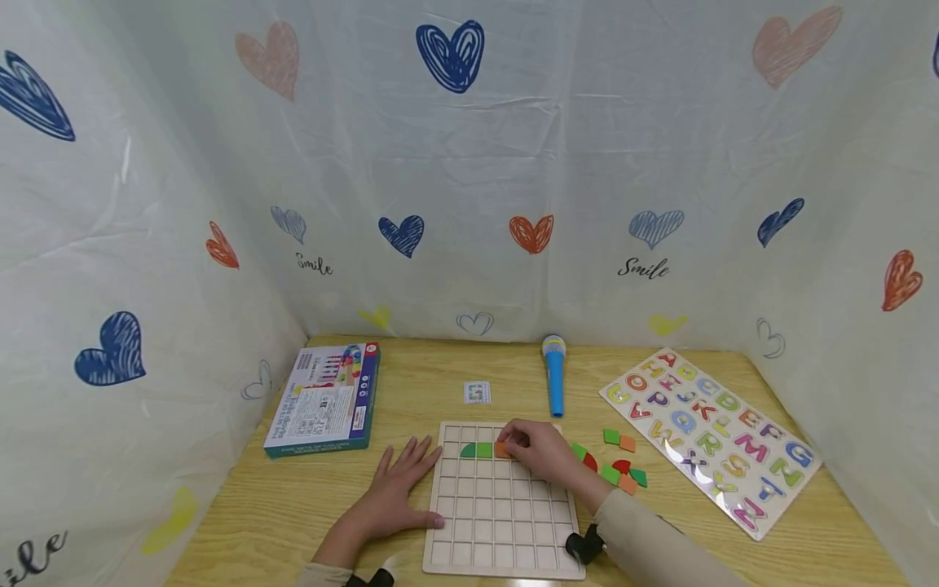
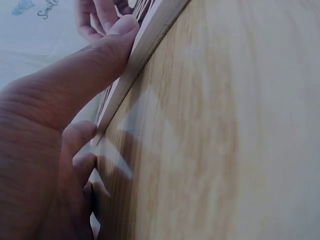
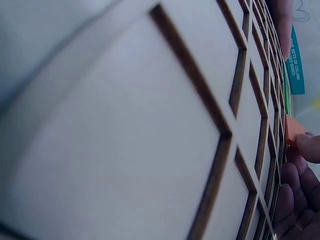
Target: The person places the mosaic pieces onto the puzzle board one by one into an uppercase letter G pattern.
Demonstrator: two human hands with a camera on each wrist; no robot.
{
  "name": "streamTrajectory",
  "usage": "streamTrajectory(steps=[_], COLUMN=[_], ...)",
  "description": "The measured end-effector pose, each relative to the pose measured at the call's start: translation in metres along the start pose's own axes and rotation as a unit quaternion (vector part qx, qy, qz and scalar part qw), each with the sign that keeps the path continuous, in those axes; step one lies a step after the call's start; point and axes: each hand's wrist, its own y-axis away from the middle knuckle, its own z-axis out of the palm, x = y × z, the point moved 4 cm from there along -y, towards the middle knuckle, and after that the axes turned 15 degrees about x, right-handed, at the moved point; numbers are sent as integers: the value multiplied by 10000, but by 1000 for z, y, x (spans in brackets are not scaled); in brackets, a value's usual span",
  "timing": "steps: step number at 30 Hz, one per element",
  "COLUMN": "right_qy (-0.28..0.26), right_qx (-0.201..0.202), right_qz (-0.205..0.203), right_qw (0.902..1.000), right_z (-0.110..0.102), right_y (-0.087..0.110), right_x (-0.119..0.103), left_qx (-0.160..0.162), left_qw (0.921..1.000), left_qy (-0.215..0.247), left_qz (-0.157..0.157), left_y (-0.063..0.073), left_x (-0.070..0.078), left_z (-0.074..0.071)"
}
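Note:
A wooden grid board (image 1: 480, 509) lies on the table between the hands. Fingers spread, my left hand (image 1: 392, 497) rests at the board's left side, its thumb on the edge; the left wrist view has that thumb (image 2: 107, 50) against the rim. My right hand (image 1: 543, 448) pinches an orange square tile (image 1: 502, 450) over the upper part of the grid. In the right wrist view the tile (image 3: 294, 129) is tilted between thumb and fingers. To its left, a green quarter-circle tile (image 1: 468, 450) and a light green square tile (image 1: 484, 450) sit in neighbouring cells.
Several loose coloured tiles (image 1: 611, 474) lie right of the board, partly behind my right forearm. Beyond them is an alphabet board (image 1: 711, 440). A blue toy microphone (image 1: 555, 379) and a small printed card (image 1: 477, 392) lie behind the grid, and a flat box (image 1: 323, 399) at left.

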Motion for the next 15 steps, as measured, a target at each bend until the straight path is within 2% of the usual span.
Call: streamTrajectory(steps=[15], right_qy=[398], right_qx=[-275], right_qz=[-107], right_qw=[9988], right_z=[2], right_y=[1], right_x=[-5], left_qx=[-8], left_qw=[10000], left_qy=[27], left_qz=[-37], left_y=[0], left_x=[5], left_z=[-3])
